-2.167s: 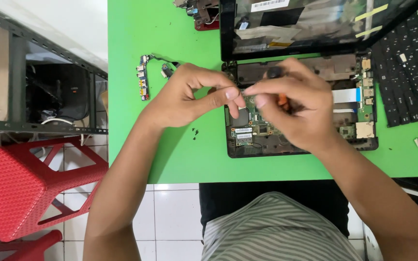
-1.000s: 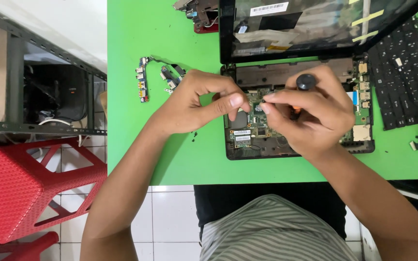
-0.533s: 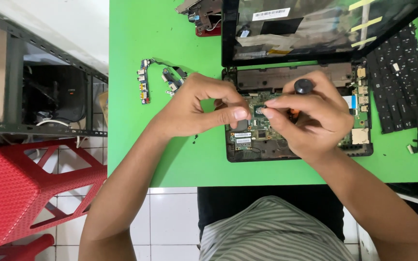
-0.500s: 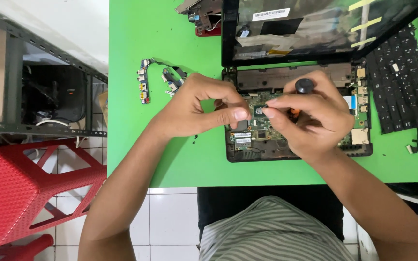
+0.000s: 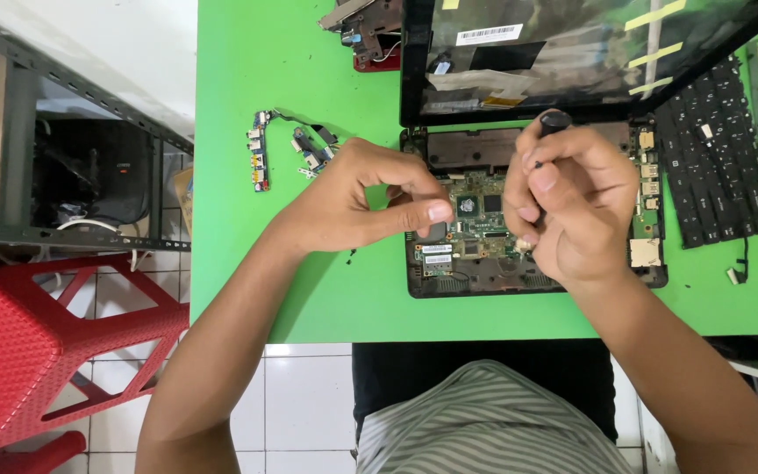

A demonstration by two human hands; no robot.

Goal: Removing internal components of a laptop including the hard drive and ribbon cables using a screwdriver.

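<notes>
Right hand [image 5: 572, 206] gripped a screwdriver [image 5: 554, 123] upright on the laptop motherboard [image 5: 475, 228], left hand [image 5: 353, 206] pinched empty beside it; mid-unscrewing, I'd guess, needing steady downward pressure next.

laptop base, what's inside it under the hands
Inside the laptop base a green circuit board with dark chips shows between the left hand and right hand, which holds a screwdriver. Its tip and the board's right part are covered.

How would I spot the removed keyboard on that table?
Start at the green table and find the opened laptop base under the hands. Just right of it lies the black keyboard, loose and slightly tilted. It alone is covered in rows of small keys.
</notes>
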